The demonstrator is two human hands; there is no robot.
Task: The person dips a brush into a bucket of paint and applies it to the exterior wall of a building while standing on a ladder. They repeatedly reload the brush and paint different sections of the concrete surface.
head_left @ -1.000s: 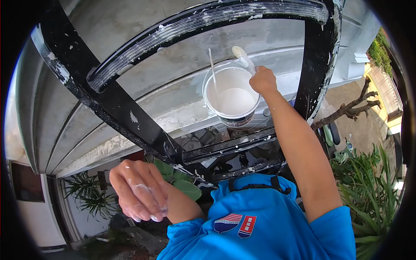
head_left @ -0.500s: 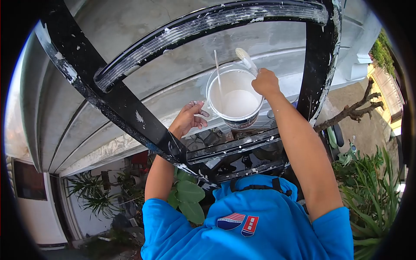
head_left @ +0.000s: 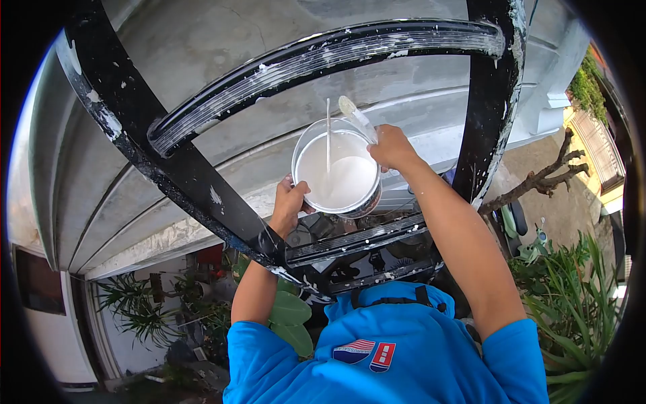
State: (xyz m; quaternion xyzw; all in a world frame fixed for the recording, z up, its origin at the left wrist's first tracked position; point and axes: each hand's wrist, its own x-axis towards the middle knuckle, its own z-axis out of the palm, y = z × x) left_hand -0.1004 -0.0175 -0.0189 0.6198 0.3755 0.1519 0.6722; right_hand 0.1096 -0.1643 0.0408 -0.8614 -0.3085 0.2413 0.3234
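Observation:
A bucket [head_left: 367,205] of white paint [head_left: 353,180] hangs between my two hands, its open mouth facing me. My left hand [head_left: 290,206] is closed on the left side of its rim, thumb over the edge. At the opposite side, my right hand [head_left: 396,148] grips a paintbrush [head_left: 358,118] with pale bristles pointing up and left. This hand is also against the bucket's rim; whether it holds the rim or handle too is hidden. A thin white-coated stick [head_left: 328,138] stands in the paint and leans on the far rim.
A paint-spattered black ladder frames the work, with an upper rung [head_left: 323,55] beyond the bucket and a lower rung [head_left: 363,237] nearer me. Behind stands a grey wall ledge [head_left: 235,128]. A cut branch [head_left: 538,180] and leafy plants [head_left: 572,289] are at right.
My left hand has gone from free beside the bucket to gripping its rim. The bucket, stick and brush have shifted left and slightly down, with my right hand following.

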